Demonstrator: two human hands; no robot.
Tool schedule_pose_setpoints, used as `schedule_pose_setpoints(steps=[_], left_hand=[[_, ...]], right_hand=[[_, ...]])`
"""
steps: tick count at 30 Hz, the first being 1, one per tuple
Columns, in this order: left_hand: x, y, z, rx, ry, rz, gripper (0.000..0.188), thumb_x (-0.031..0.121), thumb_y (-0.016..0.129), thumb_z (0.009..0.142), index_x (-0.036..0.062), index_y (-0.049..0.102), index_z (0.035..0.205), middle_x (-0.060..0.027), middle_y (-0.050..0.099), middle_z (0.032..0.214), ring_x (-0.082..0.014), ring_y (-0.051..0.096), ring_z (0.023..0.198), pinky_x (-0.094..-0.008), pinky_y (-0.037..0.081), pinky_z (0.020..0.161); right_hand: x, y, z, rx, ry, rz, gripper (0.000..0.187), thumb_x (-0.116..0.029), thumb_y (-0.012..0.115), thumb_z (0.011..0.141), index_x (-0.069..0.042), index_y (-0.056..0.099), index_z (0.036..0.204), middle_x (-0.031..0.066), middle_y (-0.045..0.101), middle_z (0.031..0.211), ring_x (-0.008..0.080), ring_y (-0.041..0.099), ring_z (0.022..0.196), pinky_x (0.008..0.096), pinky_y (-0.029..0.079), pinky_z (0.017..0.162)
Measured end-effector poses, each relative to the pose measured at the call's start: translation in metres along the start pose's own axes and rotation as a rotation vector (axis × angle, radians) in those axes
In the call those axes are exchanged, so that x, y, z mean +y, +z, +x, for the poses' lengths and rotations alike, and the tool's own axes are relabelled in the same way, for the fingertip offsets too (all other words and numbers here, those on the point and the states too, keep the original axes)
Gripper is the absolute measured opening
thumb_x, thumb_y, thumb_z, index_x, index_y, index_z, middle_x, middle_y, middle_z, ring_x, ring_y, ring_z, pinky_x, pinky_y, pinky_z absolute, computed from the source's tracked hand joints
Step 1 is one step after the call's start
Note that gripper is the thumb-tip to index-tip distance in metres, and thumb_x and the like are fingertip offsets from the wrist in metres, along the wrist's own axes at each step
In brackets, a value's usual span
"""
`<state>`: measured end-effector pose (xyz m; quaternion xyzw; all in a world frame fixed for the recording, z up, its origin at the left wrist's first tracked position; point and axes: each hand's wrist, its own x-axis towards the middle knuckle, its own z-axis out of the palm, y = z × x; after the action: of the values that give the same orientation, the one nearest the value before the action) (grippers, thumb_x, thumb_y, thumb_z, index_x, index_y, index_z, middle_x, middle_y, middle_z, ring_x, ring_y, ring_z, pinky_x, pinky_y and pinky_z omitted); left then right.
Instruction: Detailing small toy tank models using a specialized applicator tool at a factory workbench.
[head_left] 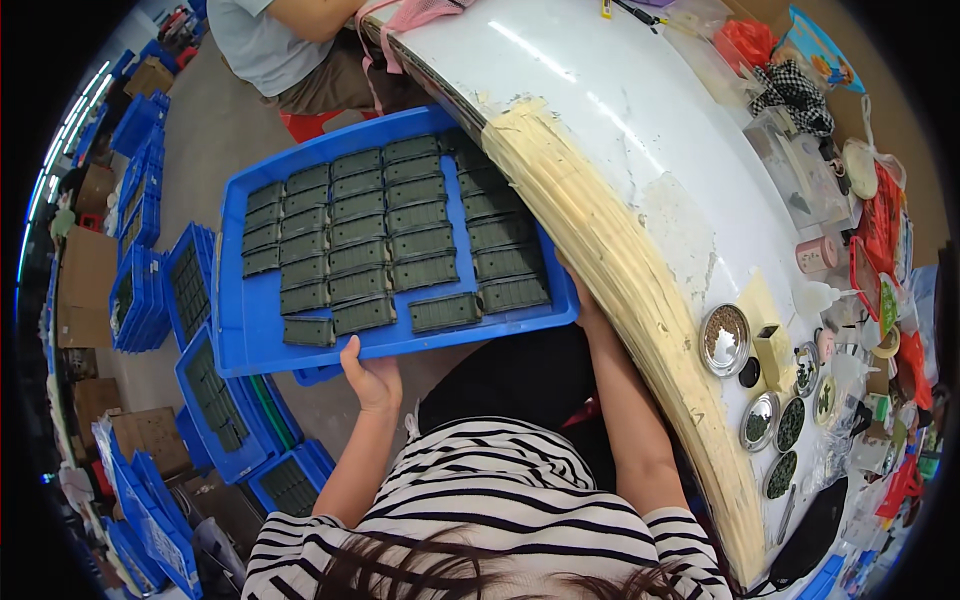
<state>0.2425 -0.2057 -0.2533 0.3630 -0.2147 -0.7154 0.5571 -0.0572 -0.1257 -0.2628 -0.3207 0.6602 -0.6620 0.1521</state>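
A large blue plastic tray (400, 347) is held out in front of me, beside the worktable. Rows of dark green rectangular parts (360, 257) lie in it, with bare blue gaps between some rows. My left hand (371, 376) grips the tray's near edge, its thumb up over the rim. At the tray's near right corner, my right hand (590, 300) grips the edge; most of its fingers are hidden behind the tray and the table's edge. The tray's right side lies close against the taped table edge.
The white worktable (600, 120) curves along the right, its edge wrapped in cream tape (620, 240). Small round dishes (725, 340) of tiny parts stand on it. More blue trays (215, 400) are stacked on the floor at left. Another person (290, 60) sits at the far side.
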Motion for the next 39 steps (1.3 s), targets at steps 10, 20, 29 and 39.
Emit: schedule_pose_setpoints(steps=[10,20,29,39], left_hand=[[-0.005,0.047,-0.013,0.035,-0.31,0.001,0.047,0.02,0.062,0.082,0.0082,0.042,0.123,-0.0042,0.049,0.122,-0.0185,0.044,0.118,-0.038,0.033,0.106],[0.049,0.036,0.0,-0.317,-1.129,0.509,0.06,0.039,0.05,0.091,-0.007,0.041,0.128,-0.025,0.045,0.13,-0.0346,0.052,0.116,-0.0424,0.047,0.094],[0.201,-0.02,0.116,0.243,0.493,1.442,0.052,0.031,0.065,0.085,0.001,0.051,0.125,-0.0135,0.062,0.108,-0.0219,0.061,0.096,-0.0334,0.049,0.084],[0.192,-0.093,0.136,0.069,-0.079,1.043,0.046,0.018,0.066,0.082,0.002,0.053,0.123,-0.0103,0.063,0.106,-0.0204,0.063,0.09,-0.0305,0.052,0.075]], right_hand=[[0.014,-0.014,0.029,0.154,-0.204,-0.413,0.06,-0.029,0.067,0.084,-0.008,0.042,0.135,0.013,0.048,0.131,0.024,0.049,0.116,0.0357,0.04,0.096],[0.015,-0.015,0.022,0.134,-0.208,-0.438,0.06,-0.03,0.066,0.085,-0.008,0.042,0.135,0.0137,0.047,0.132,0.0249,0.048,0.117,0.0363,0.039,0.097],[0.017,-0.022,0.016,0.14,-0.209,-0.456,0.06,-0.031,0.066,0.085,-0.008,0.042,0.135,0.0144,0.047,0.132,0.0258,0.047,0.118,0.0367,0.039,0.097],[0.012,-0.028,0.003,0.154,-0.236,-0.52,0.06,-0.031,0.065,0.085,-0.008,0.041,0.135,0.0151,0.046,0.133,0.0267,0.046,0.119,0.0373,0.038,0.098]])
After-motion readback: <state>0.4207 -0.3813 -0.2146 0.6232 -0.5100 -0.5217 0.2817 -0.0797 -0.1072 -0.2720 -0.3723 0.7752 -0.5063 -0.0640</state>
